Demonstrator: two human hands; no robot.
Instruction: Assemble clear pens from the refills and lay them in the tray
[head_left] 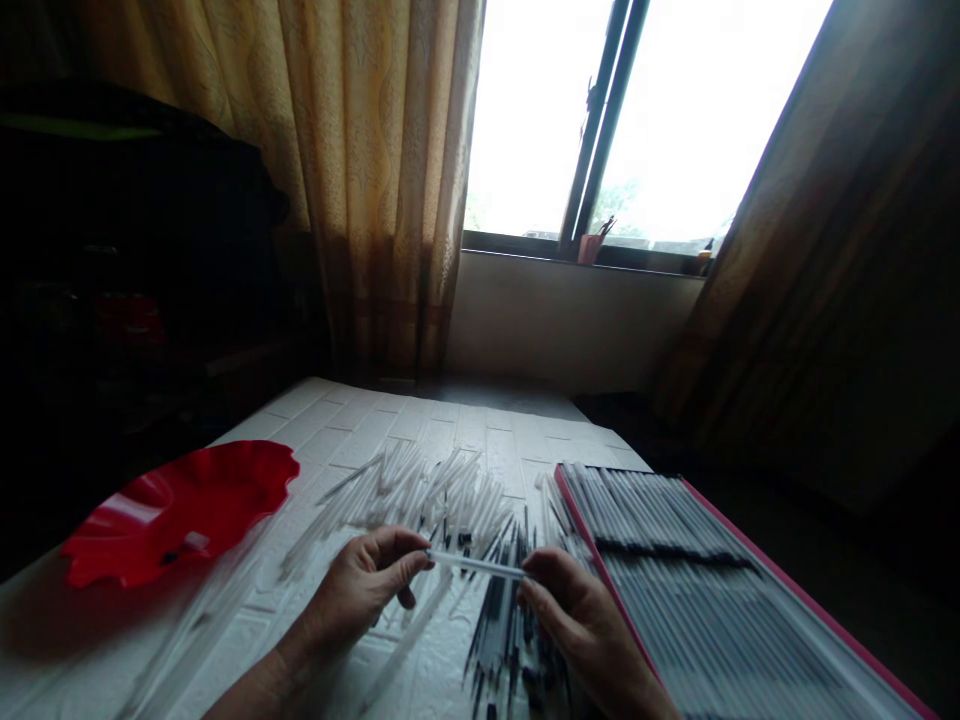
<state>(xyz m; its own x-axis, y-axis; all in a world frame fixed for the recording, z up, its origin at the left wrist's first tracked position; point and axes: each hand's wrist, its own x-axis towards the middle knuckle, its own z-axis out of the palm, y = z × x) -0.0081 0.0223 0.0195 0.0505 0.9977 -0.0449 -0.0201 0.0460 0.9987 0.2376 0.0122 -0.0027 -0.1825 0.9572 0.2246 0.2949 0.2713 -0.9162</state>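
A thin translucent tube (pixel 476 565), like a pen barrel, stretches level between my two hands above the table. My left hand (pixel 375 572) pinches one end between thumb and fingers. The other end is pinched by my right hand (pixel 574 610), whose fingertips partly cover it. Below and beside my right hand lies a heap of thin black-and-grey sticks (pixel 502 620), like pen refills, blurred in places. Beyond my hands, many clear tubes (pixel 420 490) are spread in a loose pile, with small black pieces (pixel 461 540) among them.
To the right, a red-edged box (pixel 675 600) holds rows of slim grey-and-clear sticks. A red wavy-rimmed dish (pixel 247 465) with small pieces in it stands at the left of the white brick-patterned table (pixel 502 440). More long clear strips (pixel 202 610) lie near it.
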